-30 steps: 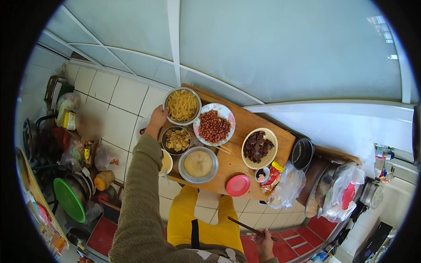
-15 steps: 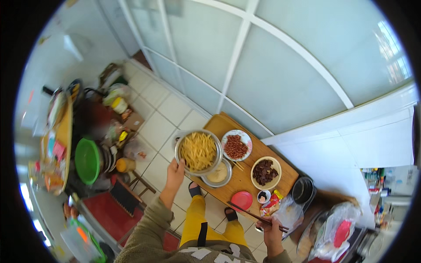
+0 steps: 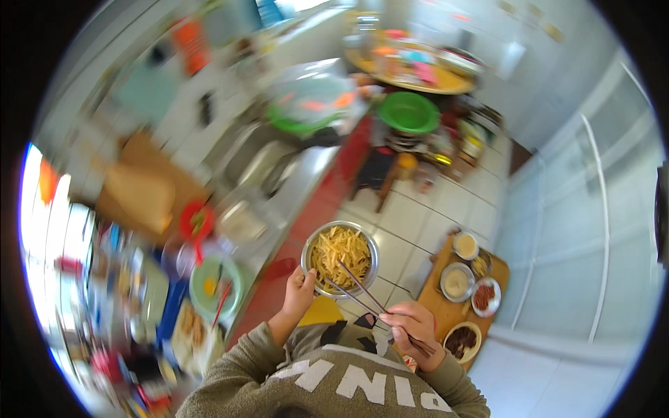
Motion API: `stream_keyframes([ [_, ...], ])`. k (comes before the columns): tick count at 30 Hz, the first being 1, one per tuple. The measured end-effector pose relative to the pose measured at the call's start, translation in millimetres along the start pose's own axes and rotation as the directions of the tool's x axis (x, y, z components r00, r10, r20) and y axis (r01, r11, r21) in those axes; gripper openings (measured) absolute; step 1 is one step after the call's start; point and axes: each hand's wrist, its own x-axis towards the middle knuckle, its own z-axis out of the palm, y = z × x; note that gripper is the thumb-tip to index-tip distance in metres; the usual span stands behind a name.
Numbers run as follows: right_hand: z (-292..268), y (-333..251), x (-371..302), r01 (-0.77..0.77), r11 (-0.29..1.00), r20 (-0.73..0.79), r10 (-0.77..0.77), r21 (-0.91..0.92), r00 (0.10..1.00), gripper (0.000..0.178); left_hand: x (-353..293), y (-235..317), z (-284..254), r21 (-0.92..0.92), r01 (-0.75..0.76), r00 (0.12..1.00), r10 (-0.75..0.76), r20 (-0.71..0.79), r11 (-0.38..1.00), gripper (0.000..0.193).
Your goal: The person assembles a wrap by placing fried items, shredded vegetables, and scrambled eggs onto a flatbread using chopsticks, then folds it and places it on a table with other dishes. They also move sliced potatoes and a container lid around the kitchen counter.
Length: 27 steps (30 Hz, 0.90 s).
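My left hand (image 3: 300, 292) grips the near left rim of a round metal bowl (image 3: 375, 263), holding it up in front of my body. Pale yellow strips (image 3: 341, 249), perhaps cut potato, fill the bowl. In my right hand (image 3: 412, 327) is a pair of long dark chopsticks (image 3: 364, 291). Their tips reach into the strips, and the fingers are closed around the upper part. The bowl's underside is hidden.
To the left runs a steel counter with a sink (image 3: 252, 166), a light green basin (image 3: 237, 289) and a red bowl (image 3: 187, 226). A low wooden table (image 3: 426, 296) stands at right with several filled dishes. A green tub (image 3: 409, 115) sits farther off.
My view has swung left, away from the wooden table toward the counter. The bowl has moved in nearer my body. The chopsticks, earlier apart from the bowl, now have their tips in the strips.
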Motion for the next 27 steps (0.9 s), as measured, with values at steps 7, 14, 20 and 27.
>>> stream_keyframes([
  [7,222,-71,59,0.375,0.901,0.523,-0.433,0.219,0.734,0.025,-167,-67,-196,-0.263,-0.072,0.814,-0.096,-0.573,0.962,0.017],
  [14,428,-137,53,0.459,0.780,0.653,-0.615,0.425,0.441,0.026,-285,-116,-347,-0.281,-0.035,0.589,-0.207,-0.781,0.959,0.016],
  [20,540,-159,53,0.596,0.636,0.659,-0.718,0.491,0.223,0.023,-319,-135,-426,-0.241,0.018,0.469,-0.221,-0.855,0.970,0.015],
  [27,585,-142,56,0.662,0.599,0.656,-0.725,0.451,0.209,0.023,-307,-167,-445,-0.176,0.090,0.351,-0.196,-0.915,0.980,0.019],
])
